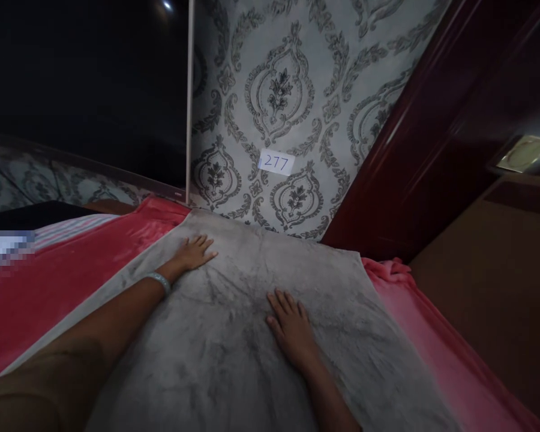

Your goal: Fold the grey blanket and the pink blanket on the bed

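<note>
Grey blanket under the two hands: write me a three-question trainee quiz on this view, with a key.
1. True or false: the left hand and the right hand both rest on the grey blanket.
2. Multiple choice: which hand has the wristband behind it? A) right; B) left; C) neither.
3. Fill in: the paper on the patterned wall reads ___.

Key: 1. True. 2. B. 3. 277.

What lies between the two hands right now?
In the head view, just creased grey blanket lies between the left hand and the right hand; no other object shows there.
</note>
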Motion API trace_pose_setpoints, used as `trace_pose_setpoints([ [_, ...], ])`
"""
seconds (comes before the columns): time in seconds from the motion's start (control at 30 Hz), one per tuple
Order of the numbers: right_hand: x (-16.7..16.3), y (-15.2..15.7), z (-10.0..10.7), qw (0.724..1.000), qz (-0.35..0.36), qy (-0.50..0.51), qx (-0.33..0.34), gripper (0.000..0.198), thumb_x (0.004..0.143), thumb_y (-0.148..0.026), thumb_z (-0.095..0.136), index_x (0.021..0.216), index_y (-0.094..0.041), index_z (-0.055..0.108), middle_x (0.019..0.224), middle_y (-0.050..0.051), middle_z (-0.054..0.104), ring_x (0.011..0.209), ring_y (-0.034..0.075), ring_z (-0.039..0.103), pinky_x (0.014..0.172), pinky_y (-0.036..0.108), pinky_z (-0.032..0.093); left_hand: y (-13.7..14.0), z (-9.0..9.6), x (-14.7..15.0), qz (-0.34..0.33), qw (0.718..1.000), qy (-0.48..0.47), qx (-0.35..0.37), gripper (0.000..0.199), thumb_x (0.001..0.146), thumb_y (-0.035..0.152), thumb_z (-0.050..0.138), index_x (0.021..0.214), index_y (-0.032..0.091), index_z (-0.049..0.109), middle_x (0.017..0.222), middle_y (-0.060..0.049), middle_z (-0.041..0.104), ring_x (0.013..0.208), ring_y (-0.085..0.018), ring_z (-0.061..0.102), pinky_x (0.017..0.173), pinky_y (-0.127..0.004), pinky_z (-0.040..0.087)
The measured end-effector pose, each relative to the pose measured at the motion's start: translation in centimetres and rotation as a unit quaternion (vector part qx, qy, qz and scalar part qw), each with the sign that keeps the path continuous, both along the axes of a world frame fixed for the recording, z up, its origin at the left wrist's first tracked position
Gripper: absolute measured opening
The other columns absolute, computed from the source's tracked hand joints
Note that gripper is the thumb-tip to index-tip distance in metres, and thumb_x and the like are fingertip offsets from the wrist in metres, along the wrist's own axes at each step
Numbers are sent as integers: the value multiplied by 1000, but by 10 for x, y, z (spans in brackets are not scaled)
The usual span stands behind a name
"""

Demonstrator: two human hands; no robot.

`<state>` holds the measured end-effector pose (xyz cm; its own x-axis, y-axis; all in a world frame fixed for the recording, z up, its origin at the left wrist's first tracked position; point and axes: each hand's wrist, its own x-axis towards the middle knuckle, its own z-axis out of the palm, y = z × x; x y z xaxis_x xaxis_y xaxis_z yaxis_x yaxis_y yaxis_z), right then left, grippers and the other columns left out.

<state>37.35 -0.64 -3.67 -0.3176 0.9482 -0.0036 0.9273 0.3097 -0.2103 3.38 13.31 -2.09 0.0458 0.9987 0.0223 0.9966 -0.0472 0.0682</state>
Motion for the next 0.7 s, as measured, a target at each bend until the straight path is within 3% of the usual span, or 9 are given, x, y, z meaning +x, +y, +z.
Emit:
trace_pose_setpoints([
  [0.2,2,0,1,1000,7,1,9,55,102,-43,31,156,-31,29,163,-3,20,152,23,13,121,49,14,-18,11,-52,94,995,-8,-30,68,97,55,24,156,19,26,164,-15,18,151,-32,15,117,-60,15],
  [0.37,2,0,-1,1000,9,-3,17,54,102,-44,29,155,-31,30,163,-1,22,151,23,15,120,50,15,-69,11,-95,98,993,-35,-50,66,98,45,27,156,12,24,164,-14,18,152,-26,16,121,-47,13],
  [0.57,3,-1,0,1000,13,-12,19,54,103,-42,31,155,-29,31,163,1,23,151,24,16,119,50,16,-141,16,-108,132,991,-29,-15,55,98,30,33,147,5,39,156,-13,39,141,-19,36,117,-30,22],
  [0.7,3,-2,0,999,10,-20,31,53,103,-41,30,154,-29,33,163,3,25,150,24,19,118,50,17,-168,21,-108,194,980,-42,-2,49,98,28,33,138,6,50,138,-11,59,120,-20,55,102,-27,41],
])
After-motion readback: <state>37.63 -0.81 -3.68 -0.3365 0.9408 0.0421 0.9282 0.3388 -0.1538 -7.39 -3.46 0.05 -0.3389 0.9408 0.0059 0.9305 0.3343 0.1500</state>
